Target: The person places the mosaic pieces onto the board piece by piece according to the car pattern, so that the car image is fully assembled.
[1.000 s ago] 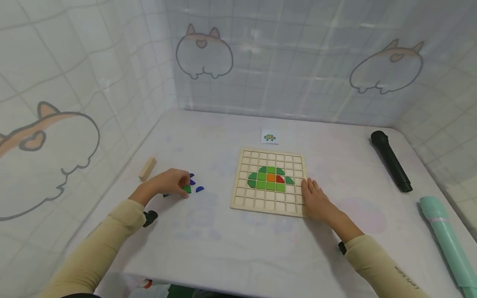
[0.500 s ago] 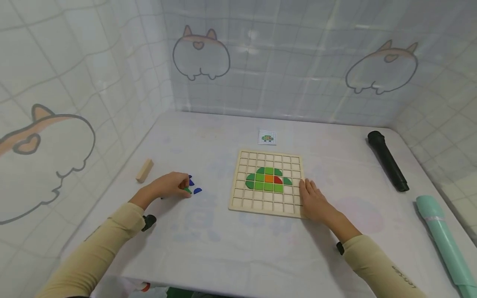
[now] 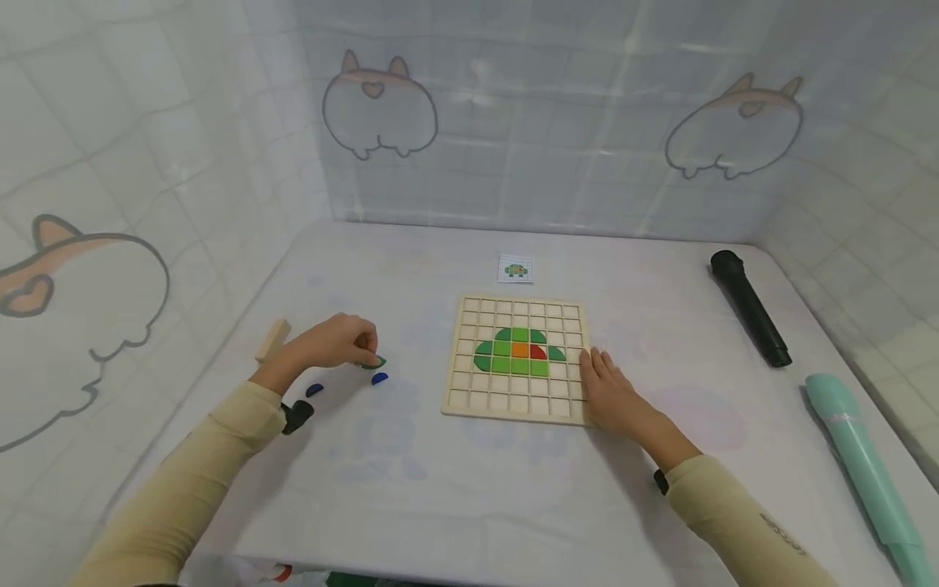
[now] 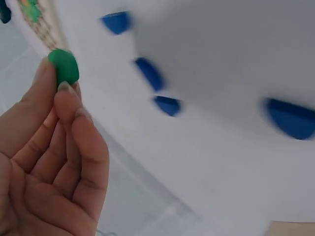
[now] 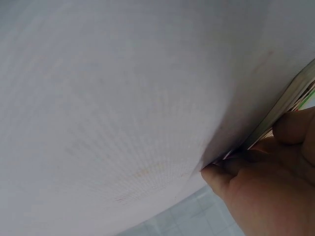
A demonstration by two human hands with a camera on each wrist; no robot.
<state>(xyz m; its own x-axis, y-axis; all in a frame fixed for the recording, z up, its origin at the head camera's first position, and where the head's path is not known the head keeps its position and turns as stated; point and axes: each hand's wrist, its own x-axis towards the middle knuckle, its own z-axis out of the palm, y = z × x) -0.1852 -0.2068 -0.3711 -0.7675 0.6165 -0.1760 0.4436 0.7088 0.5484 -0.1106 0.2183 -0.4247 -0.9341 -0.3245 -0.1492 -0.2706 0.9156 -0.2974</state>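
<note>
My left hand pinches a small green half-round piece between thumb and fingertips, close over the table at the left. Below it lies a blue half-round piece, and another blue piece sits nearer the wrist. Several blue pieces show in the left wrist view. A square wooden grid board lies mid-table, with green pieces, an orange square and a red piece set in its cells. My right hand rests along the board's right edge, fingers extended.
A small picture card of a similar pattern lies behind the board. A wooden block is left of the left forearm. At the right lie a black microphone-shaped thing and a mint-green cylinder. Patterned sheets enclose the table.
My left hand has lifted the green piece from among the blue pieces and moved slightly up and right. The right hand stays at the board's edge; the whole view has shifted slightly.
</note>
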